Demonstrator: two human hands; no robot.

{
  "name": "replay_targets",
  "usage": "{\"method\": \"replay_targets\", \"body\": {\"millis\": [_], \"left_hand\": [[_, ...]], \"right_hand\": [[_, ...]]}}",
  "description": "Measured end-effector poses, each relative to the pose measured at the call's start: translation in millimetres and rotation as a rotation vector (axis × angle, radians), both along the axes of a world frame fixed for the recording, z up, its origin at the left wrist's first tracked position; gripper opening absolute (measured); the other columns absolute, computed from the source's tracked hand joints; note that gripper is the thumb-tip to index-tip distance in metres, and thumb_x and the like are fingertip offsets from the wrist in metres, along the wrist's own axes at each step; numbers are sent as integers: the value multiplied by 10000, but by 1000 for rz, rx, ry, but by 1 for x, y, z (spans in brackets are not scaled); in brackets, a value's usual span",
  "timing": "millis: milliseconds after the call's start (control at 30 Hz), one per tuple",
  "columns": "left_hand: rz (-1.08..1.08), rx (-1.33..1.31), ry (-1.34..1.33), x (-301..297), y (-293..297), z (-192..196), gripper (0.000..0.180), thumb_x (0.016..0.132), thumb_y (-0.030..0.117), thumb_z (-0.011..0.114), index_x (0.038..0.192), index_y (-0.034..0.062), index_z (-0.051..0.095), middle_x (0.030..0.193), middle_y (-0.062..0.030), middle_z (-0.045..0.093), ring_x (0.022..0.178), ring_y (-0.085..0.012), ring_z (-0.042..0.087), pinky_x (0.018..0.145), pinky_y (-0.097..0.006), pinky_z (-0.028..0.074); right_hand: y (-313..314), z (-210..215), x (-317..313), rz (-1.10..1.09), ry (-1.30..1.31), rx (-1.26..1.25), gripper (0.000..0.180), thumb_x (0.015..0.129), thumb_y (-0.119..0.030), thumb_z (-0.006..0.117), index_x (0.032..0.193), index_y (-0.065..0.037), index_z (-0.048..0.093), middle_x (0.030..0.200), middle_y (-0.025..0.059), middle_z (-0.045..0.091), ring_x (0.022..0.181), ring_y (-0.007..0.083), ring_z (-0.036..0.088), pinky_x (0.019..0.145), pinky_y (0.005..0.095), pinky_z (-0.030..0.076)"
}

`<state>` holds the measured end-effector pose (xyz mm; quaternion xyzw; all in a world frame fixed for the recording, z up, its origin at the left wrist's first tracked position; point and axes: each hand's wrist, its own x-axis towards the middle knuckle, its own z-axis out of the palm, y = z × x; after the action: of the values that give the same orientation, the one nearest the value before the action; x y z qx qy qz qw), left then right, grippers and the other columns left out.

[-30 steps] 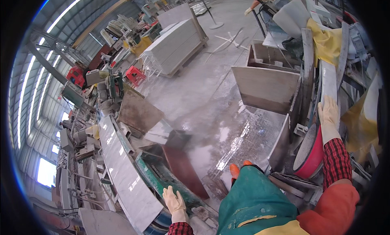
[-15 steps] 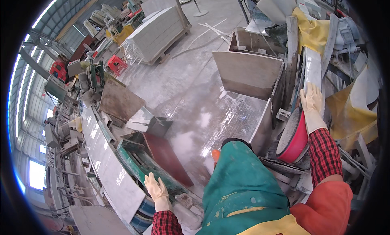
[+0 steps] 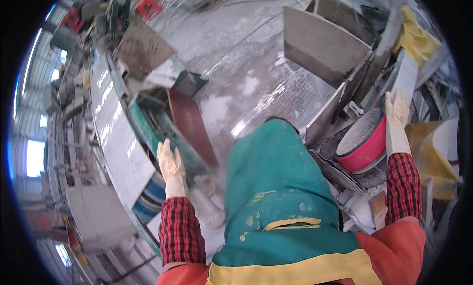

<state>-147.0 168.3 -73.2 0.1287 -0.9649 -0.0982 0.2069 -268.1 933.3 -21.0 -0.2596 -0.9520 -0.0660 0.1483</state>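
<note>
Cream rubber gloves cover both hands, above red-and-black checked sleeves. My left hand [image 3: 170, 165] is open, fingers spread upward, beside a green machine frame [image 3: 143, 115] and the edge of a long, glossy white slab [image 3: 116, 127]. Nothing shows in it; whether it touches the frame I cannot tell. My right hand [image 3: 397, 113] lies open with fingers stretched out, at the near end of a narrow pale strip [image 3: 406, 74]. Its palm side is hidden. Just left of that hand sits a red-sided round tub or wheel [image 3: 365, 147] with a grey, dusty top.
A dark red panel [image 3: 189, 124] leans by the green frame. Brown boards [image 3: 325, 48] stand upright beyond the wet floor [image 3: 246, 95]. Yellow cloth [image 3: 416, 36] hangs at the far right. Blue cylinders [image 3: 150, 198] lie under the slab's near end. My green apron [image 3: 276, 186] fills the middle.
The view has tipped downward, so the far stack of slabs has mostly left the top. My left hand appears farther forward along the green frame; my right hand stays by the pale strip.
</note>
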Motion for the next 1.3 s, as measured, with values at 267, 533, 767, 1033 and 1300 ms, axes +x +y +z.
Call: {"method": "replay_targets", "body": {"millis": [267, 533, 767, 1033, 1300], "left_hand": [[67, 7, -50, -3, 4, 11, 445, 898, 111, 664, 1330, 67, 566, 1402, -281, 520, 1293, -451, 478, 1100, -470, 392], [77, 36, -75, -10, 15, 27, 423, 915, 131, 654, 1322, 57, 569, 1407, -284, 512, 1307, -452, 468, 1127, -464, 364], [-3, -5, -147, -12, 17, 26, 404, 909, 94, 644, 1304, 31, 586, 1370, -328, 521, 1324, -464, 453, 1158, -484, 313], [100, -5, -406, -25, 23, 42, 428, 912, 49, 627, 1337, 44, 571, 1427, -335, 467, 1376, -488, 394, 1183, -491, 272], [139, -24, -536, -39, 27, 45, 419, 927, 36, 584, 1345, 41, 563, 1456, -319, 449, 1421, -475, 339, 1199, -496, 233]], "right_hand": [[30, -24, -3, 95, 14, 19, 668, 975, -548, 465, 1485, -116, 451, 1516, 151, 449, 1389, 338, 415, 1153, 440, 313], [28, -23, 0, 171, 6, 34, 703, 970, -549, 500, 1491, -81, 435, 1514, 186, 438, 1405, 353, 394, 1177, 429, 275], [-11, -5, 46, 572, 70, -36, 589, 977, -243, 634, 1467, 3, 421, 1503, 214, 435, 1411, 362, 384, 1180, 407, 280], [-68, 22, 51, 366, -32, -301, 553, 1002, -134, 561, 1497, 24, 371, 1554, 204, 372, 1455, 334, 328, 1204, 419, 232], [-78, 23, 50, 273, -144, -307, 582, 1010, -106, 518, 1530, 32, 295, 1598, 225, 281, 1489, 348, 257, 1220, 435, 182]]}}
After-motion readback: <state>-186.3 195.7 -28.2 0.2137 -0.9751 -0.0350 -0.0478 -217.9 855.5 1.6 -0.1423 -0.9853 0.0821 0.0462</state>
